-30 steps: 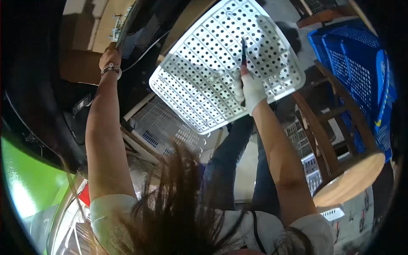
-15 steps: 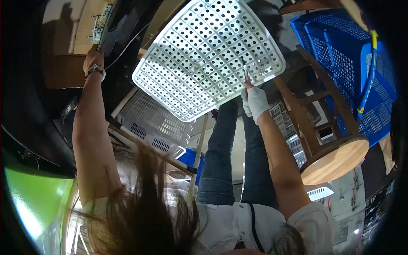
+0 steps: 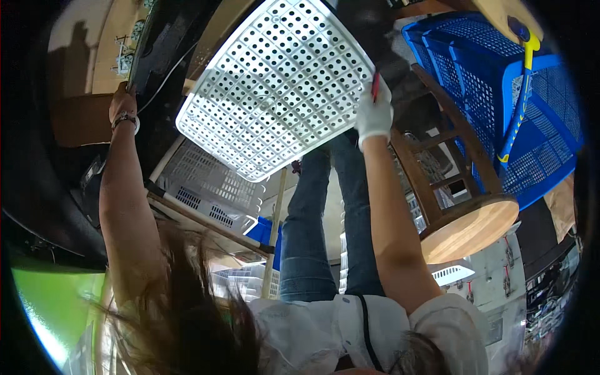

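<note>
Tilting across the upper middle of the view, a large white perforated plastic panel (image 3: 275,87) is showing its full grid of round holes, probably angled so its face can be checked or worked on. Its far corner is resting near a dark sloped surface (image 3: 56,187) on the left. Stacked blue mesh plastic baskets (image 3: 500,106) are sitting at upper right, a blue-and-yellow handled tool (image 3: 522,94) leaning across them; what else is inside I cannot tell. A round wooden stool (image 3: 465,228) is standing just below them. White lattice plastic crates (image 3: 200,184) are lying under the panel, apparently nested, contents not visible. The right hand (image 3: 374,112), in a white glove, is pinching a slim red-and-dark pen-like tool (image 3: 375,87) against the panel's right edge, fingers closed on it. The left hand (image 3: 122,103), wearing a wrist band, is curling its fingers over the dark surface's upper edge, seemingly bracing.
</note>
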`<act>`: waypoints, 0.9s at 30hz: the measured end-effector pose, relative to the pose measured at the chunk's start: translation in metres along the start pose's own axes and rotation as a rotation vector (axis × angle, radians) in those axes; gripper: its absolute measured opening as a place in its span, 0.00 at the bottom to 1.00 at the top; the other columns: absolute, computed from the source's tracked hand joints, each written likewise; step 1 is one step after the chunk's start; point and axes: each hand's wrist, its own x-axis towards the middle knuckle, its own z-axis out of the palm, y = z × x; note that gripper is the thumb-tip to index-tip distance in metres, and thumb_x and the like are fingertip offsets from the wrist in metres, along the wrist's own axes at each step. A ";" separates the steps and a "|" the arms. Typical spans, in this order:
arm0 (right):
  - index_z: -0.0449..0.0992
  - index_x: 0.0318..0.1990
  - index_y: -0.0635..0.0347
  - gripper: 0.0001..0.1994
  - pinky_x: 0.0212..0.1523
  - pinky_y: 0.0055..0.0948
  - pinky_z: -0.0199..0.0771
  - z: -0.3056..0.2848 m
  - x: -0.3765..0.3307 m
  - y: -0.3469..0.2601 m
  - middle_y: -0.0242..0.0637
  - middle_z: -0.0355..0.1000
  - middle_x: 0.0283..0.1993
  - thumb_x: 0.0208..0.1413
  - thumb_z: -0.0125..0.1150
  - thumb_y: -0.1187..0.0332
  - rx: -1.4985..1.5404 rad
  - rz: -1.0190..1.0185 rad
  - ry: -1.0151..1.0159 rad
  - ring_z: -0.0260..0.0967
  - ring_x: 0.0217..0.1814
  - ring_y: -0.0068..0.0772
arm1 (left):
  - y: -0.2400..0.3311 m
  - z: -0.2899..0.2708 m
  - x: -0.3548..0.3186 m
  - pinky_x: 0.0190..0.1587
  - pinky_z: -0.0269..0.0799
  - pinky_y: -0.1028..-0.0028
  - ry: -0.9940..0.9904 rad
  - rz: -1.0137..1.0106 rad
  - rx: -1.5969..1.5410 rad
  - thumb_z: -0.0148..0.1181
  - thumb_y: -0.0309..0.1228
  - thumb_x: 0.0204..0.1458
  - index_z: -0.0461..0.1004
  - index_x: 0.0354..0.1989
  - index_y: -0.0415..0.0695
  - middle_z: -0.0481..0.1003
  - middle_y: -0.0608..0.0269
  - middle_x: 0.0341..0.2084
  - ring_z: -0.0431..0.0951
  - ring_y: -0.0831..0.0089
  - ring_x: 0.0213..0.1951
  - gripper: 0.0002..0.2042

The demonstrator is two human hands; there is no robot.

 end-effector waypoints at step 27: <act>0.76 0.36 0.62 0.14 0.39 0.36 0.68 -0.022 0.097 0.043 0.48 0.73 0.32 0.51 0.57 0.59 -0.266 -0.044 -0.496 0.72 0.37 0.46 | 0.173 -0.048 0.038 0.52 0.65 0.57 0.359 0.287 0.043 0.57 0.50 0.48 0.55 0.61 0.50 0.63 0.51 0.57 0.67 0.52 0.55 0.33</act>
